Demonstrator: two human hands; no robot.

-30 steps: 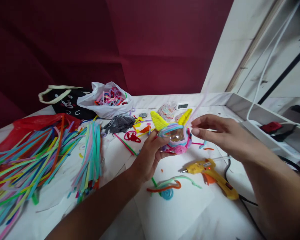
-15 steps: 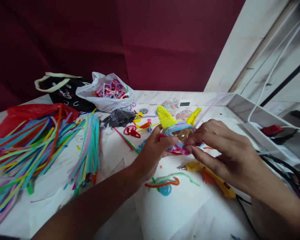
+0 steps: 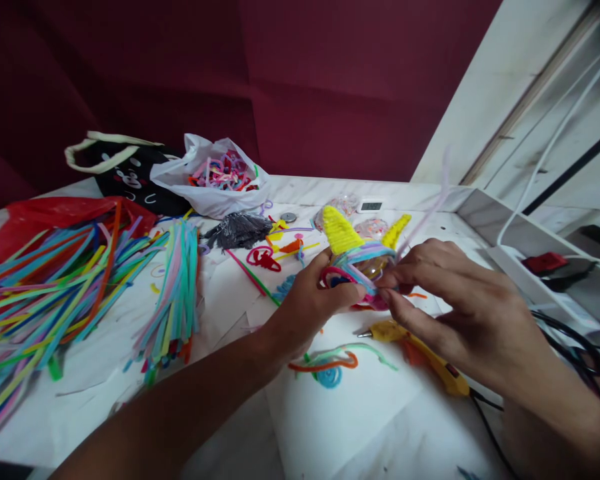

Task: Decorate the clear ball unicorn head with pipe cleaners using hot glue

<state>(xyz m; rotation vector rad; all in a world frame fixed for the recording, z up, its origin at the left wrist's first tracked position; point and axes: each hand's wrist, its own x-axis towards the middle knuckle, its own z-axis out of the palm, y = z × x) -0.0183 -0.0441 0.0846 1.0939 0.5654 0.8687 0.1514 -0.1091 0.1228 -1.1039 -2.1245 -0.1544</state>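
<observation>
My left hand [image 3: 305, 303] is closed around the side of a pipe cleaner figure [image 3: 364, 253] with pastel bands, a pink rim and a clear, hollow-looking middle. Two yellow horn-shaped pieces [image 3: 341, 231] stick up from its top. On its right side, the fingertips of my right hand [image 3: 450, 300] pinch together at the edge. From there a pale lilac pipe cleaner [image 3: 437, 200] rises loosely, its held end hidden by my fingers. Beneath my right hand a yellow glue gun [image 3: 387, 331] lies on white paper [image 3: 340, 427].
Loose pipe cleaners [image 3: 80, 287] cover the left side, beside a bundle [image 3: 173, 287]. A white plastic bag [image 3: 205, 200] of pipe cleaner pieces and a black tote bag [image 3: 130, 183] stand behind. A small digital display [image 3: 371, 206] sits at the back; cables [image 3: 575, 333] run along the right.
The figure has shifted slightly in my hands, showing more of its pink-rimmed left side. The lilac pipe cleaner stands a little more upright. Both hands keep their grip.
</observation>
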